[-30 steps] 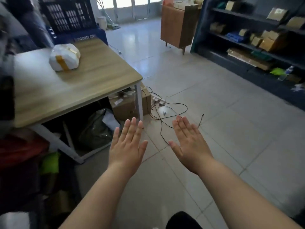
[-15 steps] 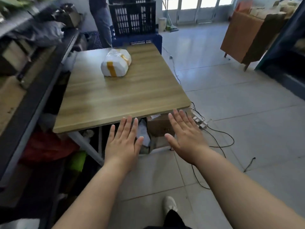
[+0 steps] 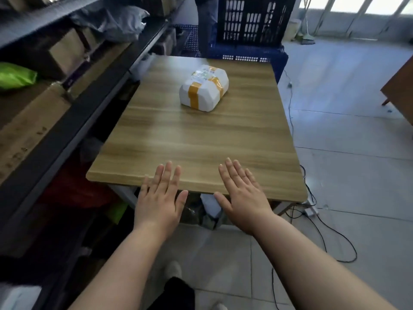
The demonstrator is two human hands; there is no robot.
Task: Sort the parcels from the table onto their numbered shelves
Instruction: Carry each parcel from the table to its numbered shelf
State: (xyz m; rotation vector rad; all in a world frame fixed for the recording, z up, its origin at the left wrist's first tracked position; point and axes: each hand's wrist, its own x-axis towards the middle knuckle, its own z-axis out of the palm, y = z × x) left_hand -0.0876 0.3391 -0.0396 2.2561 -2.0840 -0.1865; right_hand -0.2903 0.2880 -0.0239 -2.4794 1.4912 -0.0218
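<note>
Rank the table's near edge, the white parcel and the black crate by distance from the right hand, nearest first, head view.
1. Table edge, at the right hand's fingertips.
2. White parcel, mid-table, straight ahead.
3. Black crate, beyond the table's far end.

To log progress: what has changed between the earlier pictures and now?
The person turned to the wooden table and came closer: the left hand and right hand, earlier over the floor, now reach over its near edge toward the white taped parcel. Nothing was gripped or let go. Both hands stay open and empty; the parcel lies where it was.
</note>
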